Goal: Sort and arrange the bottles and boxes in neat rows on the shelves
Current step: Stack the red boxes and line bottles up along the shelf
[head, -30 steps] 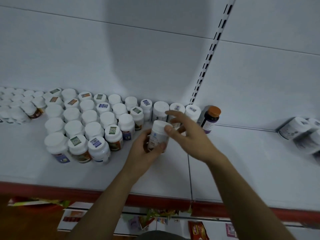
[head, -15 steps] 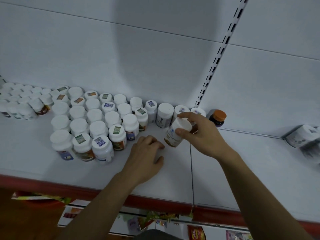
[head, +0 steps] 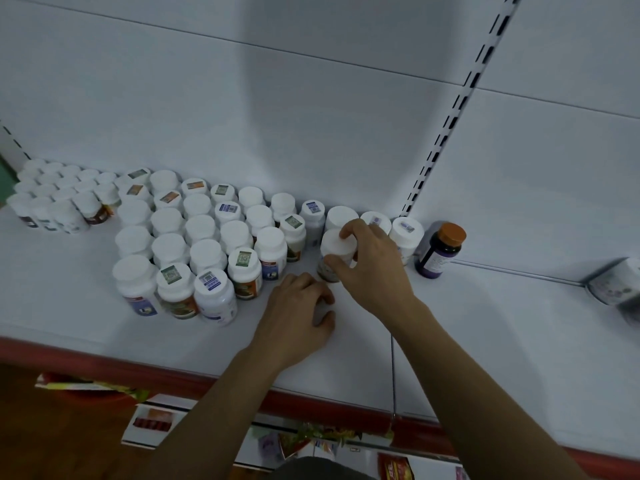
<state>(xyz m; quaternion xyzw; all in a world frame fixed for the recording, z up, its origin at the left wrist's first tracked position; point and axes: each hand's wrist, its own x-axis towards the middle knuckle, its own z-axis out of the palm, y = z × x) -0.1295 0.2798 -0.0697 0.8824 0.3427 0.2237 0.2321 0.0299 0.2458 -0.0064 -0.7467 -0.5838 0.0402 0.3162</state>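
The right hand [head: 370, 268] gripped a white-capped bottle [head: 336, 244] by its lid, thumb and fingers curled round the cap. The bottle stood on the white shelf [head: 502, 334], to the left of an orange-capped dark bottle [head: 440, 251]. The left hand [head: 298, 313] rested on the shelf farther left of the orange-capped dark bottle and nearer the front edge, its fingers loosely curled and holding nothing that could be seen. Between the gripped bottle and the orange-capped dark bottle, a stickered bottle [head: 406, 233] stood at the back wall, just beside the dark one. Farther left, past both hands, a block of white-capped bottles [head: 204, 251] stood in close rows, some lids bearing stickers. Farthest left of all sat a cluster of smaller white bottles [head: 52, 199]. Well to the right of the orange-capped dark bottle, a toppled bottle [head: 614, 285] lay on its side at the frame's edge. Behind and just left of it rose a slotted upright [head: 450, 126]. Below the shelf's red lip [head: 104, 355] lay boxes [head: 152, 422], too dim to read.
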